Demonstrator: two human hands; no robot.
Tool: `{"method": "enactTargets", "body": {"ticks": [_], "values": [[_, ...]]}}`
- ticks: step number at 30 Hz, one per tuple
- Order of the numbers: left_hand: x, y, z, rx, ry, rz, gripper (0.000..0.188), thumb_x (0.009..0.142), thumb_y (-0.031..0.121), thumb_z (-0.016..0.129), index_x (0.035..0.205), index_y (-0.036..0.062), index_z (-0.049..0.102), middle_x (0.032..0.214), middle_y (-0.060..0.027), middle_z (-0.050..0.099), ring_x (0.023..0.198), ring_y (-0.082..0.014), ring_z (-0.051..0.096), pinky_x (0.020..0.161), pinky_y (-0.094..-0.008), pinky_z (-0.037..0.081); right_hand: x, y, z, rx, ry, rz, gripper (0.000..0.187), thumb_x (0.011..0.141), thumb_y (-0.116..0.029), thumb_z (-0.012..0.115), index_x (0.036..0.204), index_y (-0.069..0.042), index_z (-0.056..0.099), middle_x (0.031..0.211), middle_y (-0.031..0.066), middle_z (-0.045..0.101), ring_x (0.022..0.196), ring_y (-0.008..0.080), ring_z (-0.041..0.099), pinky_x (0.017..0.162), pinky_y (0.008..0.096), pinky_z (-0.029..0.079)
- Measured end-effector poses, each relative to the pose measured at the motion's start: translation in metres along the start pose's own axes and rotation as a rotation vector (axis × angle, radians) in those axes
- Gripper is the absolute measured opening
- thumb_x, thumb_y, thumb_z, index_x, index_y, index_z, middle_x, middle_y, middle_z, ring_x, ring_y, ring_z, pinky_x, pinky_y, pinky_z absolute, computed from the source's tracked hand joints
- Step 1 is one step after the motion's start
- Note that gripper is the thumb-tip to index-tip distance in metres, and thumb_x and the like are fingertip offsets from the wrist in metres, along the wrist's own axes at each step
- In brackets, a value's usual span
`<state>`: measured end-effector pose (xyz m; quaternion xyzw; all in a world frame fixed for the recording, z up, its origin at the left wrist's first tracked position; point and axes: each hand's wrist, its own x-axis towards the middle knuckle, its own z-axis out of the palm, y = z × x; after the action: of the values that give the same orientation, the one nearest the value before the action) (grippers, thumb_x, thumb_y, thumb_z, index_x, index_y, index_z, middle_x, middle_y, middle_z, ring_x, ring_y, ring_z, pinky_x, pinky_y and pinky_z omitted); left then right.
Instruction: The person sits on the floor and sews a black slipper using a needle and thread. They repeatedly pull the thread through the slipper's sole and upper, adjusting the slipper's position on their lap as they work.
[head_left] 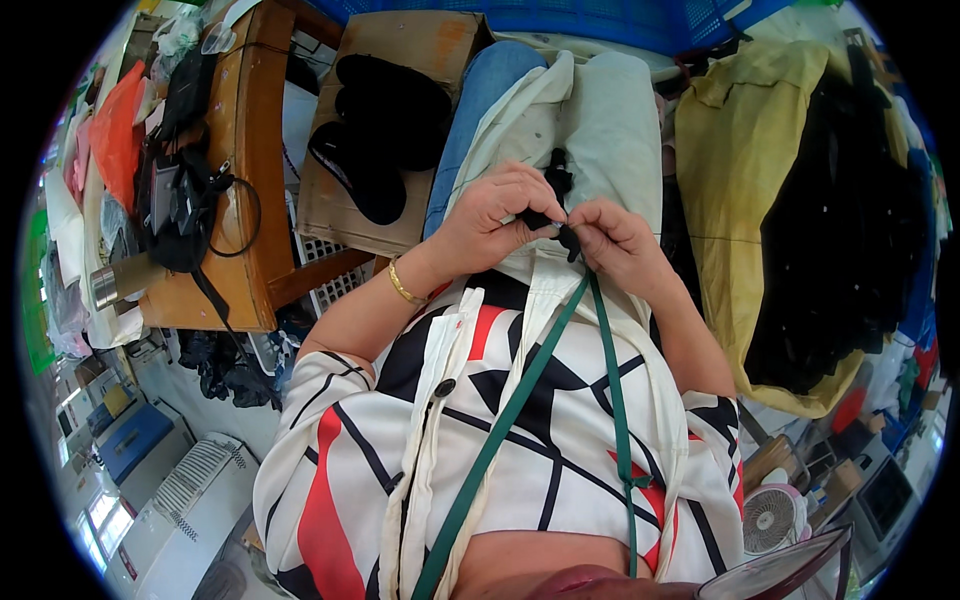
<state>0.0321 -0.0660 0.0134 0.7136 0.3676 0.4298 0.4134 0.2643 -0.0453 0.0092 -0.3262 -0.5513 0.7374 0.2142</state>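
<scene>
Above my lap, both hands are closed on a small black piece (pixel 569 241) that looks like soft fabric. My left hand (pixel 497 218) pinches its left part, and a gold bracelet circles that wrist. My right hand (pixel 622 244) grips it from the other side with thumb and fingers pressed together. Between the fingertips is a tiny pale spot I cannot make out. A green strap (pixel 520 400) runs from my neck down to the right hand's fingers; how it ends there is hidden. More black material (pixel 558 172) lies on the off-white cloth (pixel 612 120) over my legs, just beyond the hands.
Several black slipper-like pieces (pixel 385 120) rest on a cardboard box (pixel 325 205) at left, beside a wooden table (pixel 255 150). To the right stands a yellow sack (pixel 725 200) full of black pieces (pixel 840 240). A blue crate (pixel 620 25) is at the far edge.
</scene>
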Motion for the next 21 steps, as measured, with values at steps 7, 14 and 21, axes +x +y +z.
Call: {"method": "enactTargets", "body": {"ticks": [7,14,21], "values": [[-0.003,0.000,0.002,-0.021,0.019,-0.005,0.022,0.075,-0.001,0.076,0.094,0.0070,0.070,0.094,-0.0043,0.067,0.098,-0.0239,0.060,0.085,-0.0331,0.049,-0.002,0.006,0.000,0.043,-0.013,-0.033,0.008,0.099,-0.007,0.053,0.105,-0.006,0.059,0.078,-0.0055,0.051,0.064,0.0029,0.045,0.057,0.0196,0.039],[-0.007,-0.006,0.004,0.009,0.032,0.041,0.020,0.074,-0.001,0.077,0.090,0.0083,0.070,0.092,-0.0053,0.068,0.096,-0.0271,0.061,0.085,-0.0370,0.050,0.002,0.002,0.008,-0.042,0.024,0.099,0.007,0.102,-0.015,0.051,0.101,-0.008,0.053,0.069,-0.0038,0.050,0.057,0.0043,0.049,0.051,0.0211,0.040],[-0.013,-0.006,0.005,0.039,-0.016,0.024,0.015,0.078,0.008,0.077,0.091,0.0073,0.070,0.086,-0.0061,0.066,0.090,-0.0258,0.057,0.082,-0.0364,0.047,0.009,-0.015,0.009,0.035,-0.090,0.118,0.033,0.098,-0.015,0.056,0.126,-0.007,0.040,0.071,-0.0044,0.053,0.058,0.0028,0.046,0.054,0.0197,0.039]]}}
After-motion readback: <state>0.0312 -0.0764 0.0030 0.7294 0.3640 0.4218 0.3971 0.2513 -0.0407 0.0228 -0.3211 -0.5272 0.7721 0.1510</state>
